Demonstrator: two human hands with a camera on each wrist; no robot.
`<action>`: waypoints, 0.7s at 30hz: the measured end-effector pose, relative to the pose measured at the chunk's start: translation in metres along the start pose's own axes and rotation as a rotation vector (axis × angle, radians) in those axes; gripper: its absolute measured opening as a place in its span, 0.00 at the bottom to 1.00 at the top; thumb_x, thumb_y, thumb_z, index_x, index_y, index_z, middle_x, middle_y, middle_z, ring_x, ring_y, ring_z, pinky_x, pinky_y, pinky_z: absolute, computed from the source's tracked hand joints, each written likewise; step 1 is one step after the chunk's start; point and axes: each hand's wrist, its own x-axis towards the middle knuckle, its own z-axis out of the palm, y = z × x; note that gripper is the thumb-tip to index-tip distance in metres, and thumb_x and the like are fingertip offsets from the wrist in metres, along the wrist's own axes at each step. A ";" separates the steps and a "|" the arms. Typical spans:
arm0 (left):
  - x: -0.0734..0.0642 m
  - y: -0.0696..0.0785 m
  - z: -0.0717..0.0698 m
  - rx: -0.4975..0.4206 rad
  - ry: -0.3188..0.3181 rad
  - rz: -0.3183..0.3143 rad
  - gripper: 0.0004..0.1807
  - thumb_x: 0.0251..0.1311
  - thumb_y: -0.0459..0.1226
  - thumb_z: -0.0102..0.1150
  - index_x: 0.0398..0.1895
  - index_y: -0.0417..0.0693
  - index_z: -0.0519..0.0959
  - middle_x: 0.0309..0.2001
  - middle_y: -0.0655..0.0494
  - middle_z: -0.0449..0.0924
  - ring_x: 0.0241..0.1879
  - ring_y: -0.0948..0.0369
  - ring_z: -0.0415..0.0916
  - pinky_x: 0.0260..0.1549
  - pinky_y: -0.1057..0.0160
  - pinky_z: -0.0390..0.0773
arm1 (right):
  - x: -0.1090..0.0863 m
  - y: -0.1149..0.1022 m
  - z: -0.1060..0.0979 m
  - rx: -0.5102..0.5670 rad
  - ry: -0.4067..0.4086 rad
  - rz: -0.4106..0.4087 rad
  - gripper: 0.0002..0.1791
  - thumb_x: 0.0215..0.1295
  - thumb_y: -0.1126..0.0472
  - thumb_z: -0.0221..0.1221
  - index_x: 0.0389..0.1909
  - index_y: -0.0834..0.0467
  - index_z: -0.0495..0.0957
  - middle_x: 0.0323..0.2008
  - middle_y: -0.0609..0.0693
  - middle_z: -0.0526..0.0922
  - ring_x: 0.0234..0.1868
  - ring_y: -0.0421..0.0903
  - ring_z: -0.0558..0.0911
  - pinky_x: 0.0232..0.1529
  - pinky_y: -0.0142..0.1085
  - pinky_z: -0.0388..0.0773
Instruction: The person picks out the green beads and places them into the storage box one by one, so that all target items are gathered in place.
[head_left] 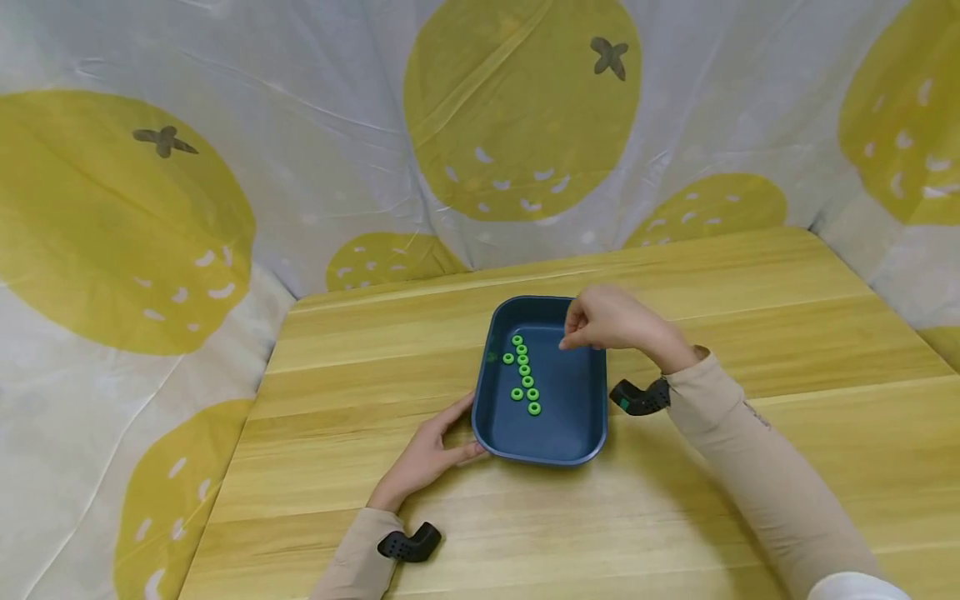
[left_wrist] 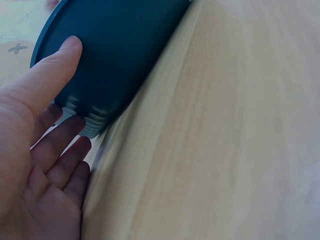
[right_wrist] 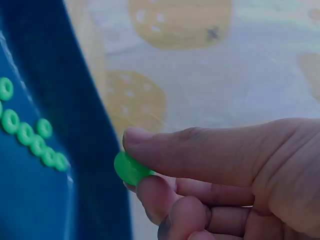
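Observation:
A dark blue rectangular tray (head_left: 570, 417) stands on the table, with several small green rings (head_left: 524, 370) on its floor, most in a slanting line and a couple to the left of it. The left hand (head_left: 422, 460) rests against the tray's near left corner, thumb along the near wall and fingers along the left side. In the left wrist view its thumb lies straight on the outer wall. Over the tray's right rim, the right hand (head_left: 611, 318) pinches a green ring (right_wrist: 131, 169) between thumb and forefinger. The head view hides that ring behind the fingers.
The wooden table (head_left: 360, 367) extends around the tray on all sides. A cloth (head_left: 315, 167) printed with yellow fruit hangs behind it and at the left. Black wrist devices (head_left: 641, 397) sit on both forearms, the right one close to the tray's right wall.

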 end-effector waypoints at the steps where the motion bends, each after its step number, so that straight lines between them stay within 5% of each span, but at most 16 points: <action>1: 0.000 0.000 0.000 0.003 -0.001 0.004 0.41 0.60 0.43 0.69 0.76 0.63 0.61 0.73 0.58 0.62 0.74 0.54 0.55 0.72 0.44 0.56 | 0.008 -0.004 0.004 -0.040 -0.026 -0.029 0.07 0.59 0.58 0.69 0.25 0.55 0.86 0.18 0.47 0.80 0.17 0.41 0.74 0.23 0.33 0.72; 5: 0.001 0.000 0.001 0.000 0.000 -0.006 0.41 0.60 0.43 0.69 0.76 0.63 0.61 0.73 0.59 0.63 0.74 0.55 0.55 0.72 0.45 0.55 | 0.035 -0.017 0.024 -0.181 -0.181 -0.064 0.10 0.58 0.59 0.70 0.20 0.54 0.84 0.16 0.45 0.79 0.17 0.40 0.74 0.22 0.31 0.70; 9: 0.002 0.001 0.000 -0.002 -0.003 -0.002 0.41 0.60 0.42 0.69 0.75 0.63 0.61 0.73 0.59 0.62 0.74 0.55 0.55 0.72 0.45 0.55 | 0.050 -0.020 0.042 -0.224 -0.316 -0.006 0.09 0.58 0.62 0.70 0.21 0.55 0.83 0.17 0.46 0.80 0.18 0.40 0.75 0.21 0.30 0.70; 21: 0.001 0.001 0.000 0.006 -0.001 -0.010 0.41 0.60 0.44 0.69 0.76 0.65 0.61 0.74 0.59 0.62 0.75 0.55 0.55 0.72 0.45 0.55 | 0.060 -0.017 0.058 -0.234 -0.370 0.043 0.09 0.61 0.64 0.67 0.22 0.58 0.85 0.15 0.48 0.78 0.17 0.41 0.74 0.20 0.30 0.71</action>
